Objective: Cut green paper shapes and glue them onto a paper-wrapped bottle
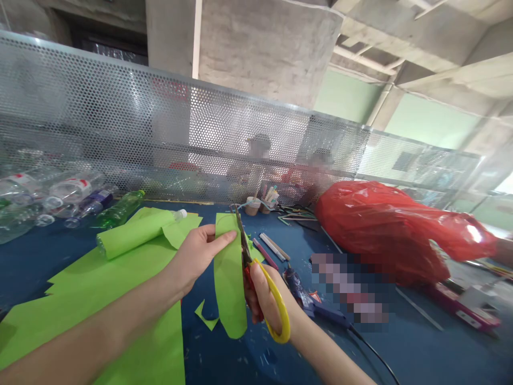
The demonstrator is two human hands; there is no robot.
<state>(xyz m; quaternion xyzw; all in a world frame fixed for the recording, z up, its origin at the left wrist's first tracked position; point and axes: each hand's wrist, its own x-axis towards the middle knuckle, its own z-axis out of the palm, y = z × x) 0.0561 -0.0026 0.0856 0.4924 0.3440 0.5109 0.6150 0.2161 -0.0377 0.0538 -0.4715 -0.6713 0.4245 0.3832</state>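
My left hand [196,256] pinches a strip of bright green paper [230,278] near its top, holding it upright above the blue table [417,353]. My right hand [266,302] grips yellow-and-red-handled scissors [256,278], whose blades run up along the strip's right edge. A small green offcut [206,316] lies on the table below the strip.
Large green paper sheets [92,299] and a paper-wrapped bottle [136,232] lie at left, empty plastic bottles [60,198] behind. A blue glue gun [308,299] with cord, glue sticks [274,247] and a red plastic bag [393,230] sit at right. A perforated metal screen [160,133] bounds the back.
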